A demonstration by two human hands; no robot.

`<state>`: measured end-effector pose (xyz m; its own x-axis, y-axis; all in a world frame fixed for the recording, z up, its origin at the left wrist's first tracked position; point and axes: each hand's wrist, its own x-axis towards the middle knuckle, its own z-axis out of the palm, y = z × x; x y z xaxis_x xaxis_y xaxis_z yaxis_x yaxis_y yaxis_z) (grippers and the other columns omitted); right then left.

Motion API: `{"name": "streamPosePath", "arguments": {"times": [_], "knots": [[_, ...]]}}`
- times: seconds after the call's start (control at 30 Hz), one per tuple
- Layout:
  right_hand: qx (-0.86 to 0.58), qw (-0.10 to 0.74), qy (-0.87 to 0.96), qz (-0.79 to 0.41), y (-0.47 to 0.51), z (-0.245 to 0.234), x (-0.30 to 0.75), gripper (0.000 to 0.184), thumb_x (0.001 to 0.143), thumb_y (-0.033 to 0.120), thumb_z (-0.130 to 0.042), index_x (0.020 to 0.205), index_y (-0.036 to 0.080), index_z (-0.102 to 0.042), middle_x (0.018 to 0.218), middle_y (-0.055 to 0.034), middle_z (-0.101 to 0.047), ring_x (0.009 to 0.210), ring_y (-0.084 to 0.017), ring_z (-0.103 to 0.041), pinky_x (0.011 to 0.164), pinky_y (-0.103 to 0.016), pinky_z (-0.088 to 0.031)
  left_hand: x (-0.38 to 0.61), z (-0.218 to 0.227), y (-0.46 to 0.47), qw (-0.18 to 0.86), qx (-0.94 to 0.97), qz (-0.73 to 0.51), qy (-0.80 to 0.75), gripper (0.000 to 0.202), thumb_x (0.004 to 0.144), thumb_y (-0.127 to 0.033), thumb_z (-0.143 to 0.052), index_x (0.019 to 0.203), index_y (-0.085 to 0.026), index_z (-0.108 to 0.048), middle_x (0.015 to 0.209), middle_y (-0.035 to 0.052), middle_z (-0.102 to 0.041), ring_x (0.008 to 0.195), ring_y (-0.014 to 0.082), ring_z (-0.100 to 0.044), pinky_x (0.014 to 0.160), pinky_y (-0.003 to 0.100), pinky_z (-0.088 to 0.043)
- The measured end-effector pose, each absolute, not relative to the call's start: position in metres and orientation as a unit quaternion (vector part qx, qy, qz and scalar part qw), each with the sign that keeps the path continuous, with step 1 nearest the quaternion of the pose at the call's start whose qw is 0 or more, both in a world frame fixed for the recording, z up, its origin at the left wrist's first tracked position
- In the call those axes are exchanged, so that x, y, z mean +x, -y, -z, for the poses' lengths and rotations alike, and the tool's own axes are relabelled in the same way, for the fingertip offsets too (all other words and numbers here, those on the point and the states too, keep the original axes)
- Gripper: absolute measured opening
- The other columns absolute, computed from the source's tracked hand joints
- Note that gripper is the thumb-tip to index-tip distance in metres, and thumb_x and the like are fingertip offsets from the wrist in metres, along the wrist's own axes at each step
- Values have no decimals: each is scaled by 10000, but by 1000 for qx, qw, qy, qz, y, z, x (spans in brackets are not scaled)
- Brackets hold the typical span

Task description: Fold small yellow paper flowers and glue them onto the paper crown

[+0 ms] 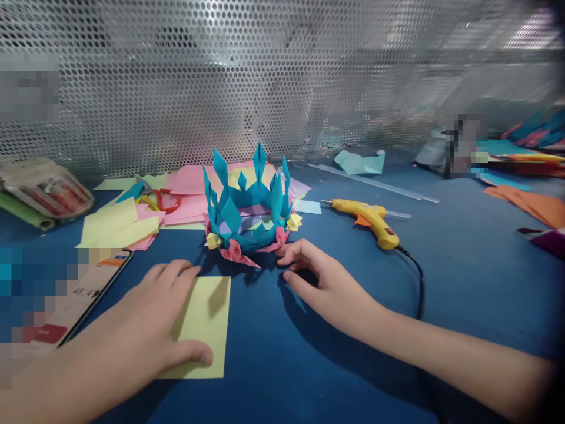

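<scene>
My left hand (pixel 150 324) lies flat and open on a yellow square of paper (pixel 207 330) on the blue table, fingers pointing away from me and thumb across its lower edge. My right hand (pixel 322 282) reaches in from the right, its spread fingertips at the base of a folded paper crown (pixel 247 206). The crown is teal with tall points, with pink and yellow folded pieces around its bottom rim. It stands upright just beyond both hands. Neither hand grips anything.
A yellow glue gun (pixel 371 221) with a black cord lies right of the crown. Loose pink and yellow sheets (pixel 119 227) and red-handled scissors (pixel 165 200) lie behind left. A phone (pixel 83 294) sits at the left. A perforated metal panel (pixel 265 76) backs the table.
</scene>
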<state>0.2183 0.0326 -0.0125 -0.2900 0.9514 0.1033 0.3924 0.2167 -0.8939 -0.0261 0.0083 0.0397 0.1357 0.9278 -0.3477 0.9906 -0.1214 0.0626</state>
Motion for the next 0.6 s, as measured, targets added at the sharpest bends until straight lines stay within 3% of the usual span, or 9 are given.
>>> {"name": "streamPosePath", "arguments": {"times": [0.13, 0.33, 0.6], "knots": [[-484, 341, 711, -378, -31, 12, 217, 117, 797, 186, -495, 907, 224, -494, 953, -35, -576, 889, -180, -555, 819, -362, -464, -25, -46, -20, 147, 723, 114, -666, 929, 500, -558, -746, 1245, -59, -502, 1227, 190, -498, 1164, 402, -451, 932, 484, -428], [-479, 338, 725, -361, -31, 11, 217, 130, 802, 160, -477, 913, 223, -499, 949, -28, -580, 886, -172, -557, 816, -350, -467, -23, -50, -18, 194, 720, 108, -658, 523, 586, -497, -699, 950, -155, -544, 982, 96, -551, 957, 307, -539, 802, 403, -466], [-469, 335, 738, -351, -32, 10, 216, 147, 809, 134, -477, 916, 229, -507, 973, -35, -593, 908, -177, -571, 835, -358, -474, -31, -46, -14, 162, 752, 65, -636, 427, 647, -467, -681, 940, -173, -581, 993, 81, -554, 990, 318, -497, 851, 441, -428]]}}
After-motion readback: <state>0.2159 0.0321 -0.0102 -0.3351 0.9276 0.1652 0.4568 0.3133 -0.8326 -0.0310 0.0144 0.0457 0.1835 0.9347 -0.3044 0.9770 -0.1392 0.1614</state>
